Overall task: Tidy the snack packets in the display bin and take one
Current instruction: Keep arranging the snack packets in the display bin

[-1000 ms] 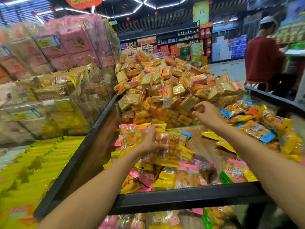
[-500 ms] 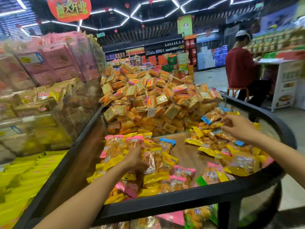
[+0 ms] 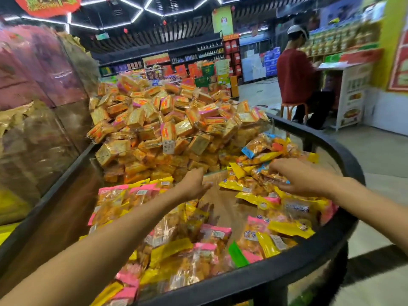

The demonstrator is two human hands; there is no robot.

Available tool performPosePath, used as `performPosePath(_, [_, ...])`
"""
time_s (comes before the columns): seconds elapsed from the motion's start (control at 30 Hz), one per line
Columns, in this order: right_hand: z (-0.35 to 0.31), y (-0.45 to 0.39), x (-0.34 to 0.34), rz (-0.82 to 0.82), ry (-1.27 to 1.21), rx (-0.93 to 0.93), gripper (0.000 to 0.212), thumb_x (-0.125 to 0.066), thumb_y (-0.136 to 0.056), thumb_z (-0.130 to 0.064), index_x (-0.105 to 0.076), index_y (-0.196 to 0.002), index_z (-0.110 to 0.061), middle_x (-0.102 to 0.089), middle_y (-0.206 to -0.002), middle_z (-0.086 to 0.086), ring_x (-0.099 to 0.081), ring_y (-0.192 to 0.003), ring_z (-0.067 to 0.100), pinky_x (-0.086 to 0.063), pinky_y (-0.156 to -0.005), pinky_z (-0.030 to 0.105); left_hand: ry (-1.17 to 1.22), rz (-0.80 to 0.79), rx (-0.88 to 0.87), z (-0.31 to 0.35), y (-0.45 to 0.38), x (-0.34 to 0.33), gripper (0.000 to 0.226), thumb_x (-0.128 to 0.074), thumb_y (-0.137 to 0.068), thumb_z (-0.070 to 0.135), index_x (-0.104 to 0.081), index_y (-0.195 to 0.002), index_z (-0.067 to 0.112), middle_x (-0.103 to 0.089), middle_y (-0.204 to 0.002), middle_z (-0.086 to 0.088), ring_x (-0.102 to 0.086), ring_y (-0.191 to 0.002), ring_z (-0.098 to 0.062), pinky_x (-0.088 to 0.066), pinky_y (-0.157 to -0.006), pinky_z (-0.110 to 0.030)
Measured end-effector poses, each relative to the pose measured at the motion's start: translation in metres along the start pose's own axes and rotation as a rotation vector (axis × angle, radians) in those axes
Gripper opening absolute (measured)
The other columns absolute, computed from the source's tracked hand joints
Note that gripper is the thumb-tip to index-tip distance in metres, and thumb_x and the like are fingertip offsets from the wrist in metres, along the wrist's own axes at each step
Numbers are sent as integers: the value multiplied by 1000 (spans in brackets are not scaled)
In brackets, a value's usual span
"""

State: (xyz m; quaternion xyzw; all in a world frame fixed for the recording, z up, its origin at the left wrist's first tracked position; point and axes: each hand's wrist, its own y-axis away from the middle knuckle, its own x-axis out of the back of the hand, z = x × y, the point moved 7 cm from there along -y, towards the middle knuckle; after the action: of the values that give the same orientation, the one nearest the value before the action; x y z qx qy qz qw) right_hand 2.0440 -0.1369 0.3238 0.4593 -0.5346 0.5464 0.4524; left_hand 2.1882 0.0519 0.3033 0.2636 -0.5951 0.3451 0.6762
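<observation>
Lifted off the pink-topped packets (image 3: 123, 202), the left hand (image 3: 194, 183) is held spread above bare wood; a crinkly packet (image 3: 270, 176) is pinched by the right hand (image 3: 295, 177).

The display bin (image 3: 344, 235) has a black rim and a brown wood-grain floor (image 3: 223, 208). The snack packets (image 3: 176, 246) in it are clear with orange contents, their sealed ends yellow or pink; one end is green (image 3: 237, 253) and a few are blue (image 3: 248, 152). Small white barcode labels mark several. The heap of square packs (image 3: 167, 120) behind is golden orange with pink bands. A seated person (image 3: 295, 78) wears a dark red top and a white cap. The stool (image 3: 294, 107) is orange.
</observation>
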Motion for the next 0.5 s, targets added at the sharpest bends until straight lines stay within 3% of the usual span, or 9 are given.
performPosePath(0.13, [-2,2,1,-18,-10,11,21,-53,-92,-32,-50,-110,-21,-53,-104,-4,-50,-92,13,-38,-71,26,10,-57,12,24,-61,-43,45,-45,-99,36,-49,-116,-5,-55,-122,-24,-51,-112,-39,-38,-82,-38])
performPosePath(0.33, [-2,3,-1,-41,-36,32,31,-57,-90,-31,-52,-118,-19,-55,-113,-1,-51,-102,17,-46,-82,32,95,-139,57,24,-114,-98,44,-39,-100,37,-51,-127,4,-55,-129,-20,-52,-117,-35,-41,-93,-36])
performPosePath(0.43, [-1,2,-2,-36,-30,41,30,-56,-90,-29,-51,-117,-16,-55,-113,0,-50,-99,18,-46,-82,34,219,-121,40,31,-121,-105,41,-47,-98,31,-51,-130,6,-53,-131,-19,-51,-119,-33,-38,-97,-36])
performPosePath(0.5, [-1,2,-2,-28,-30,50,28,-56,-90,-29,-50,-114,-16,-54,-108,-1,-46,-90,15,-43,-77,33,335,-88,119,25,-125,-106,38,-57,-94,27,-56,-121,0,-57,-124,-19,-55,-112,-33,-42,-93,-38])
